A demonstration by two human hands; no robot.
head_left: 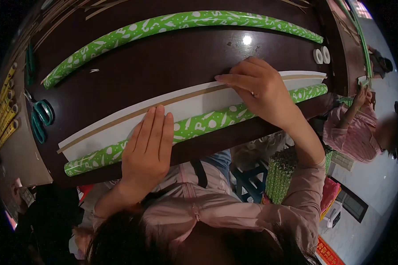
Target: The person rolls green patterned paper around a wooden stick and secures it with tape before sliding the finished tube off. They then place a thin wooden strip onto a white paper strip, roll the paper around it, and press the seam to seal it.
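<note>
A roll of green wrapping paper (pixel 208 122) with white printed shapes lies along the table's near edge, partly unrolled with its white underside (pixel 188 106) facing up. A long, thin tan strip (pixel 119 115) runs along that white side near the far edge of the paper. My left hand (pixel 149 143) lies flat across the roll and the white side, its fingertips at the strip. My right hand (pixel 258 86) is closed at the paper's far edge, thumb and fingertips together. What is between those fingers is hidden.
A second green roll (pixel 181 23) lies across the back of the dark table (pixel 163 66). Scissors with teal handles (pixel 42 115) are at the left, near yellow rolls (pixel 6 110). White tape rolls (pixel 321 55) sit at the right. Another person in a pink striped top (pixel 351 132) is at the right.
</note>
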